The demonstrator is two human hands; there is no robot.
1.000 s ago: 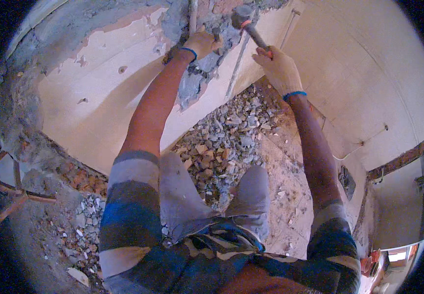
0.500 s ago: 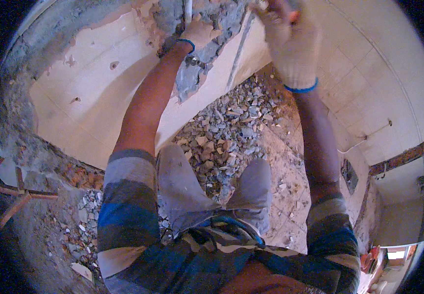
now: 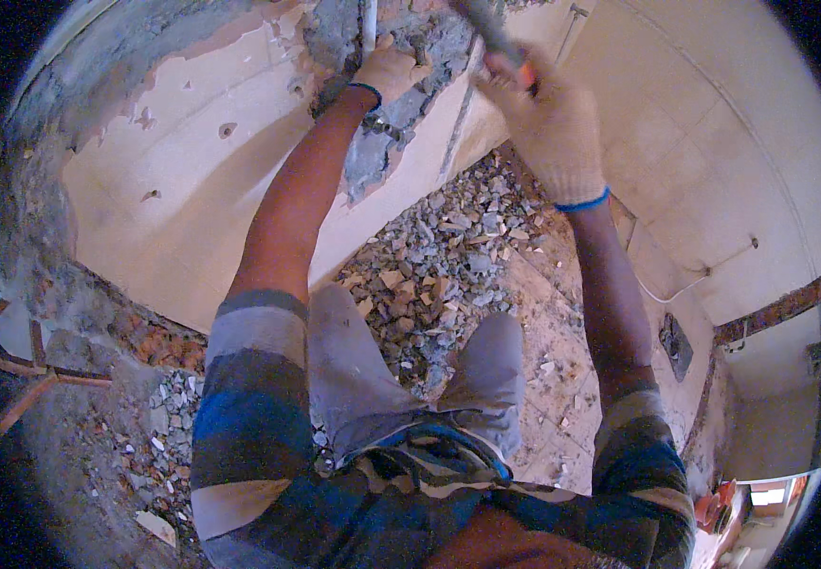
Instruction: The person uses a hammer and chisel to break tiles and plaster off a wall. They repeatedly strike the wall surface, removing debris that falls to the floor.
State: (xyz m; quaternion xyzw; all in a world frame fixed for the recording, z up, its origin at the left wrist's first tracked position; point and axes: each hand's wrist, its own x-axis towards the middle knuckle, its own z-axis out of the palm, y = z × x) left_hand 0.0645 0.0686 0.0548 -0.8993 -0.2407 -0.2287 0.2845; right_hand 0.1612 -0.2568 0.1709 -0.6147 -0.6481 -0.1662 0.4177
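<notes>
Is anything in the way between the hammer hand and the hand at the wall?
Nothing visible stands between the right hand, which grips the hammer, and the left hand at the chipped wall. The hammer's upper end runs out of the picture.

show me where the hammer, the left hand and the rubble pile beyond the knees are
hammer (image 3: 486,27), head view, on its blurred grey shaft
left hand (image 3: 389,72), head view, on the back of the glove
rubble pile (image 3: 441,254), head view, on broken pieces mid-pile
</notes>
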